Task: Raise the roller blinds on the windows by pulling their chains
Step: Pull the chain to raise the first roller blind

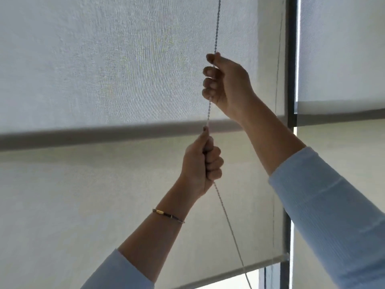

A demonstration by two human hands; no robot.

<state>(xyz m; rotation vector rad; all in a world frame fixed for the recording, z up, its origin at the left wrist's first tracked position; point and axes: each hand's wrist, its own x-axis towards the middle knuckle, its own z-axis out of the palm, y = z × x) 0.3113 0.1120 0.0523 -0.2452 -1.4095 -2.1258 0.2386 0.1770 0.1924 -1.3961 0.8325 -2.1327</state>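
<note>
Both fists closed, right (227, 84) above left (201, 163).

My right hand (226, 84) grips the bead chain (216, 24) high up, fist closed. My left hand (201, 163) clasps it just below, before the grey roller blind (104, 69).

Pale woven roller blinds (104, 69) partly lowered, thin beaded chain (216, 24) taut, near-vertical before them

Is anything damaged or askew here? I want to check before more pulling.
Nothing stands out. The silver beaded chain runs unbroken through the right hand and the left hand, and the pale woven roller blind looks untorn, its grey bottom bar unbent.
</note>
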